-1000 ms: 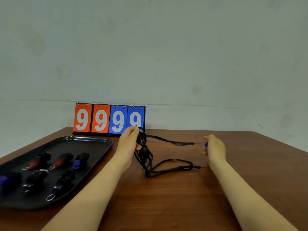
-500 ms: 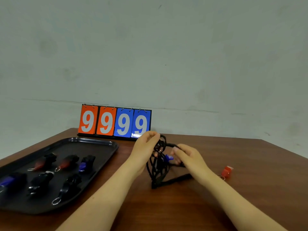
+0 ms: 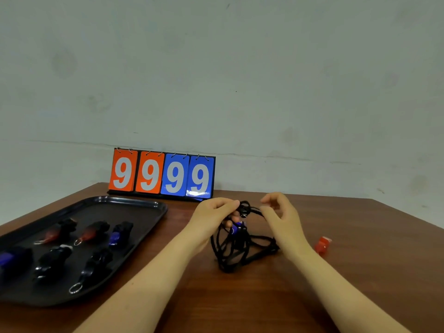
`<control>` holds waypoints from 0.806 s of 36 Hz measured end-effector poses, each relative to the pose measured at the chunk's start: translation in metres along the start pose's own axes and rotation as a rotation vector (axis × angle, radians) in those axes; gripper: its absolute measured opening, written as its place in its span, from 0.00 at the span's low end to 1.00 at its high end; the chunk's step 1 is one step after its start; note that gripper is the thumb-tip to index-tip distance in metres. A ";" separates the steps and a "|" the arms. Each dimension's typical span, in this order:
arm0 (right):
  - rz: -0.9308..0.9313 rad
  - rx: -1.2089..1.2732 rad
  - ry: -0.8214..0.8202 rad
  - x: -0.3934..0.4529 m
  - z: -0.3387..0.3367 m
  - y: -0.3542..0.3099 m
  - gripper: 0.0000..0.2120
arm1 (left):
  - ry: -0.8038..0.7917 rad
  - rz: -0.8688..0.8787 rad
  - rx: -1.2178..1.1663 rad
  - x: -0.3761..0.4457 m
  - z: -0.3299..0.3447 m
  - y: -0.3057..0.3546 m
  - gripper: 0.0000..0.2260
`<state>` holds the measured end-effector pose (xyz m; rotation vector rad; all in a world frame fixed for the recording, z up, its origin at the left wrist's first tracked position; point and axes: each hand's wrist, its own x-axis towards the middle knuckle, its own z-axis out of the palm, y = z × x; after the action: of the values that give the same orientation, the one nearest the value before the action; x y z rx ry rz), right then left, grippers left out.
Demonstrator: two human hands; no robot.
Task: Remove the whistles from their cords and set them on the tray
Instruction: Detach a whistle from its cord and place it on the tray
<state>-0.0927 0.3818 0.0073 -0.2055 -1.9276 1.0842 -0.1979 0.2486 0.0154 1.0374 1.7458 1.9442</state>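
Note:
My left hand [image 3: 211, 212] grips the top of a bundle of black cords [image 3: 230, 255]; the loops hang down onto the table. A blue whistle [image 3: 236, 228] dangles from the bundle just below my left fingers. Just right of the bundle's top, my right hand [image 3: 280, 212] has loosely curled fingers with a gap between thumb and forefinger; the thumb tip is at a cord strand. A red whistle [image 3: 323, 245] lies loose on the table to the right of my right wrist. The black tray [image 3: 144, 203] at the left holds several whistles [image 3: 96, 231] without cords.
A flip scoreboard [image 3: 162, 175] reading 9999 stands at the back of the brown table [image 3: 360, 272], behind the tray's far corner. A pale wall rises behind the table. The table's right edge slopes away at the far right.
My right hand came in from stretching a cord out to the right, brought the blue whistle to the bundle, then let go and rose beside my left hand. The view shifted, revealing the red whistle.

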 end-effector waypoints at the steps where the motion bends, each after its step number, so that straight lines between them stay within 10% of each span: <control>1: -0.007 0.026 -0.031 -0.001 0.000 -0.002 0.04 | 0.018 0.004 -0.018 0.000 0.000 0.000 0.09; 18: 0.178 0.148 -0.036 0.007 0.000 -0.002 0.11 | -0.060 -0.002 0.235 -0.006 0.006 0.001 0.07; 29: -0.028 -0.013 -0.088 -0.005 0.007 -0.008 0.08 | 0.091 0.041 0.044 -0.003 0.007 0.001 0.08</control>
<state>-0.0931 0.3700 0.0084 -0.1405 -2.0103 1.0782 -0.1909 0.2515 0.0152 1.0222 1.8369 2.0159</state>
